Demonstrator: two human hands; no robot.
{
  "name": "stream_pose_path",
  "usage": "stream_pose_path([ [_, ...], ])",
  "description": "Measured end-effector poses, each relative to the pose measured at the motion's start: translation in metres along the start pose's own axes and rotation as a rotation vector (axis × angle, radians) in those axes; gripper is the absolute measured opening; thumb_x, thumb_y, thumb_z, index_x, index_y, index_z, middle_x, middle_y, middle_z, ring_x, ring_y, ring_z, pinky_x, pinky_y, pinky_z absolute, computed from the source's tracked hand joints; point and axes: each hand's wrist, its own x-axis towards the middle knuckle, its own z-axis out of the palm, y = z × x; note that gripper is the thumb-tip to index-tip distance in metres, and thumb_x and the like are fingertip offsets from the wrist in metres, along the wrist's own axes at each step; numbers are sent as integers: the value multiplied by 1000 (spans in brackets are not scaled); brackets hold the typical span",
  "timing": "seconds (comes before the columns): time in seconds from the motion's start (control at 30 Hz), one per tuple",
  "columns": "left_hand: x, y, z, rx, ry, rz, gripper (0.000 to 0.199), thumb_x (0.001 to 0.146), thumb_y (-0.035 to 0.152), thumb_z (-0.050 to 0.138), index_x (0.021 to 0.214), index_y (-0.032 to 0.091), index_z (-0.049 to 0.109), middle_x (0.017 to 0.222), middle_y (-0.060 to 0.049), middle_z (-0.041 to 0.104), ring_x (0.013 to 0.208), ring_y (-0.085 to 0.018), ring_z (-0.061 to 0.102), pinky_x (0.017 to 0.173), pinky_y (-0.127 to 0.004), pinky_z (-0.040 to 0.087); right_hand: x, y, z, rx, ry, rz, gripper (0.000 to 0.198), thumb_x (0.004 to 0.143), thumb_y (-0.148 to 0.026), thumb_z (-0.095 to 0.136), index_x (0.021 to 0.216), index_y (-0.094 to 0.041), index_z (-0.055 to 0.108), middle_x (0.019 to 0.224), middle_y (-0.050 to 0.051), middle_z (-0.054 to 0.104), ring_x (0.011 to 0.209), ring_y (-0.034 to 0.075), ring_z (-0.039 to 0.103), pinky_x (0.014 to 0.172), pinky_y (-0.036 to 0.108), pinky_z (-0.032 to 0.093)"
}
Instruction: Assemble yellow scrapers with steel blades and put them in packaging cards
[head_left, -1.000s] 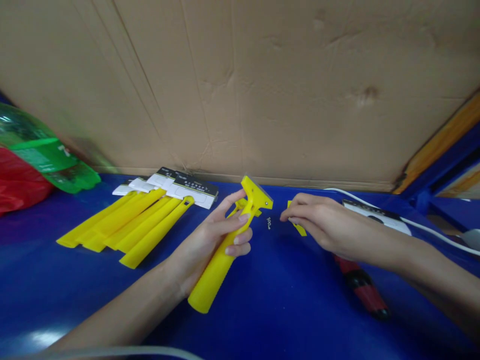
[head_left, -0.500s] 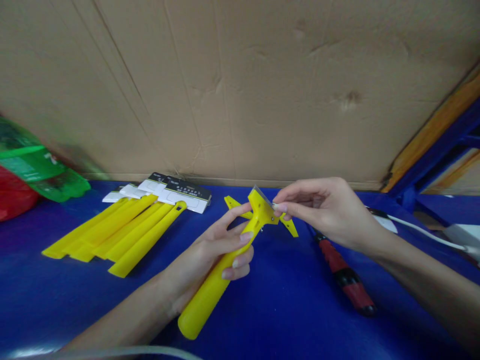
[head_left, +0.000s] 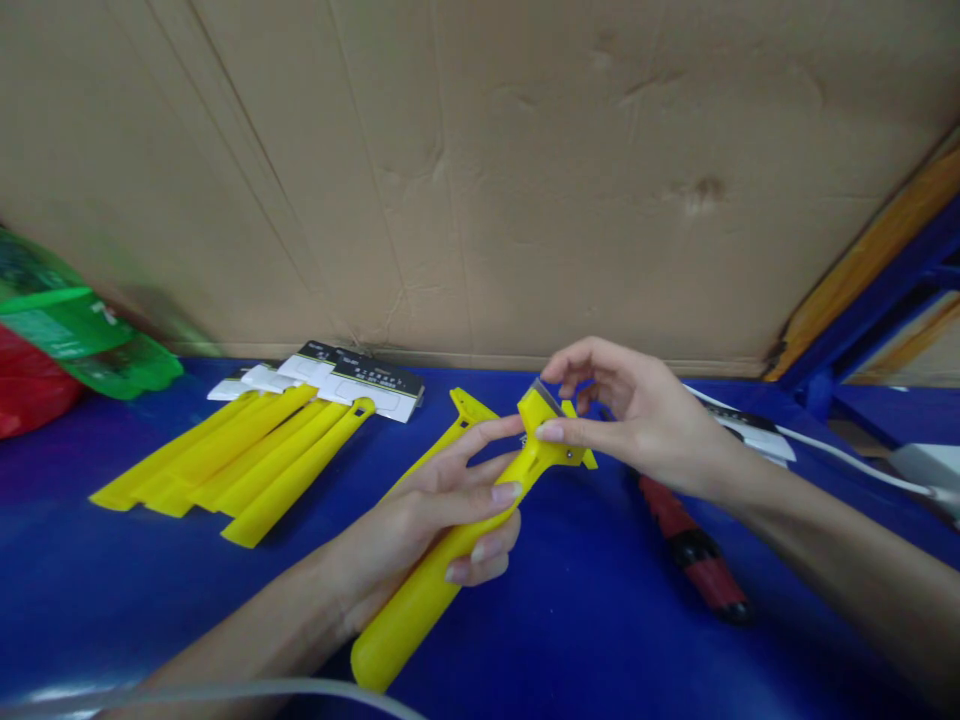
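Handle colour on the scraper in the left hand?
Yellow; the handle shows best in the head view.

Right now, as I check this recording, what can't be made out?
All in the head view:
Held scraper: mid-handle partly behind the left hand.
Second scraper: lower handle hidden by that hand.
Red-and-black tool: far end behind the right hand.
Green bottle: cut off by the left edge.
Cards: small print blurred.

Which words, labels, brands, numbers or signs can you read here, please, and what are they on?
None can be read with certainty.
Black-and-white cards: printed lines, too small and blurred to read.
Green bottle label: pale mark, too blurred to read.
Held scraper: no lettering visible.
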Motion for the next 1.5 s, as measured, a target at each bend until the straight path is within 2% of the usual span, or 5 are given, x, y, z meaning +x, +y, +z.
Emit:
stream_pose_path([
  [0.5, 2, -3, 1, -37, 1, 53, 40, 94, 7, 67, 127, 29, 60, 98, -1, 61, 50, -3, 51, 41, -15, 33, 2, -2, -2, 180, -172, 219, 38, 70, -42, 92, 98, -20, 78, 91, 4, 82, 80, 20, 76, 73, 33, 61],
  [0.7, 3, 2, 0, -57, 118, 96, 46, 93, 8, 69, 132, 29, 56, 86, 2, 58, 48, -3, 46, 42, -15, 31, 7, 6, -27, -316, 86, 102, 23, 85, -45, 77, 91, -23, 71, 88, 6, 79, 78, 23, 74, 72, 37, 58],
  [0.97, 4, 3, -6, -47, 198, 83, 57, 96, 11, 66, 145, 31, 44, 70, 4, 52, 48, -5, 44, 45, -13, 29, -37, 8, -45, -1073, -303, 336, 41, 65, -45, 88, 62, -27, 51, 52, 0, 57, 44, 17, 48, 46, 30, 28],
  [1.3, 6, -4, 0, -48, 177, 88, 52, 95, 8, 67, 140, 28, 47, 77, 3, 54, 49, -3, 42, 44, -13, 31, -70, 4, -56, -248, -16, 360, 26, 95, -48, 60, 108, -27, 54, 76, 2, 71, 53, 19, 65, 45, 30, 50],
  [1.5, 9, -7, -3, -10, 219, 83, 55, 95, 10, 68, 140, 29, 45, 75, 5, 54, 48, -4, 41, 42, -12, 30, -93, 22, -66, -351, 76, 98, 29, 88, -38, 78, 114, -28, 74, 111, 6, 81, 96, 25, 79, 81, 33, 65],
])
